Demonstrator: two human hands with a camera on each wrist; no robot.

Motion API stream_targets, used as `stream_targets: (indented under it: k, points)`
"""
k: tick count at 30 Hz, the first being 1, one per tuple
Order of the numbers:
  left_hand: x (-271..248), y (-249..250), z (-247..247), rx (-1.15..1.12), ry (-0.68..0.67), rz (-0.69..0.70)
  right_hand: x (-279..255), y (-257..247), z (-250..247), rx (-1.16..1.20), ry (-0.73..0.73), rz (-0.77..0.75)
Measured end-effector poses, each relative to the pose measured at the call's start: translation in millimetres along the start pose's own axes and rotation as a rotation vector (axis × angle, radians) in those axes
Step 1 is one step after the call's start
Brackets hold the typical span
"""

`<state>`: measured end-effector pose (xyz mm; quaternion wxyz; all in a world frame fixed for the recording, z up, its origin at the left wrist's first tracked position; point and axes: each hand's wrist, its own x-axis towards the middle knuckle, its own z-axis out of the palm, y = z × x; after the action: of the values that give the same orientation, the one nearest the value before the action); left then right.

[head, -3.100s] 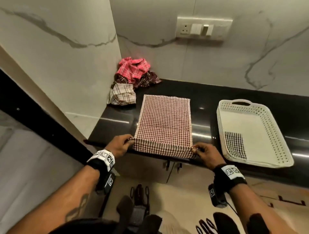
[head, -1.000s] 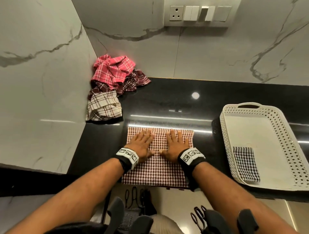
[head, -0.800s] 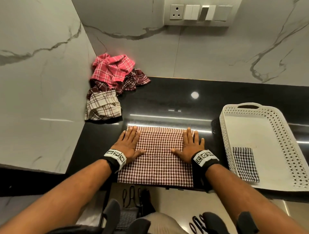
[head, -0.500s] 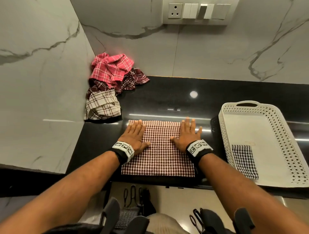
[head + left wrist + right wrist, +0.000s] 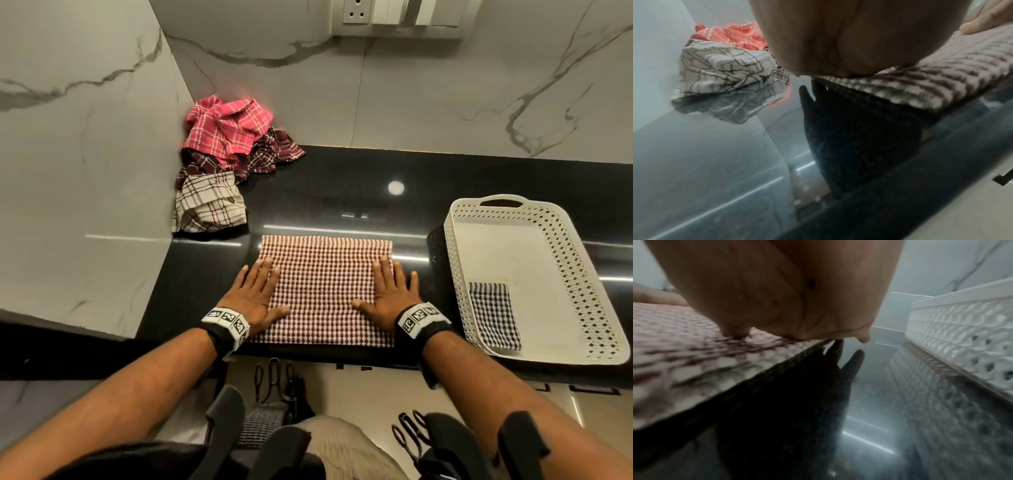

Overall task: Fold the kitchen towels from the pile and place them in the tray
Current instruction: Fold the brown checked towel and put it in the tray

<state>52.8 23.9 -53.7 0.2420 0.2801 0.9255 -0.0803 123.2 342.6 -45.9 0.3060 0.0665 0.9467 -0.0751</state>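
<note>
A red-and-white checked towel, folded in half, lies flat near the front edge of the black counter. My left hand presses flat on its left edge, fingers straight; part of the palm lies on the counter. My right hand presses flat on the right edge the same way. The wrist views show each palm down on the towel. A pile of crumpled towels sits in the back left corner. The white perforated tray stands at the right with a folded black-checked towel in its near left corner.
Marble walls close off the left and back; a socket panel is on the back wall. The tray's wall stands close to the right of my right hand. The pile lies just beyond my left hand.
The towel was folded in half away from me. Over the last second my hands have slid apart from the towel's middle out to its left and right edges, smoothing it.
</note>
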Motion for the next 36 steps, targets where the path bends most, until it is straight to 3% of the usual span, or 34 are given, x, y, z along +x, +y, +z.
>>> stream_targets:
  k: [3,6,9,15,20,27,32,36]
  points:
    - [-0.7,19.5,-3.5,-0.016,0.056,0.004,-9.4,-25.7,-4.0,0.026,0.068,0.019]
    - [-2.9,57.0,-4.3,-0.050,0.127,0.104,-28.0,-71.0,9.2,0.096,0.073,-0.160]
    - [-13.7,84.0,10.5,0.012,0.097,0.177,-46.6,-90.5,42.3,0.094,0.028,-0.271]
    - [-39.4,56.3,55.7,-0.091,0.175,0.081,-60.1,-34.2,79.3,0.057,0.138,-0.182]
    - [-58.4,35.8,75.0,-0.105,0.315,0.022,-71.4,-13.1,88.2,0.095,0.215,-0.129]
    - [-76.4,32.3,83.1,-0.027,0.295,0.002,-88.5,4.3,96.6,-0.020,0.303,-0.194]
    - [-92.9,22.4,86.0,-0.185,0.436,0.092,-103.6,23.8,99.3,0.191,0.383,-0.309]
    - [-113.1,10.6,65.6,-0.595,0.472,0.067,-121.4,29.9,78.5,0.683,0.474,-0.227]
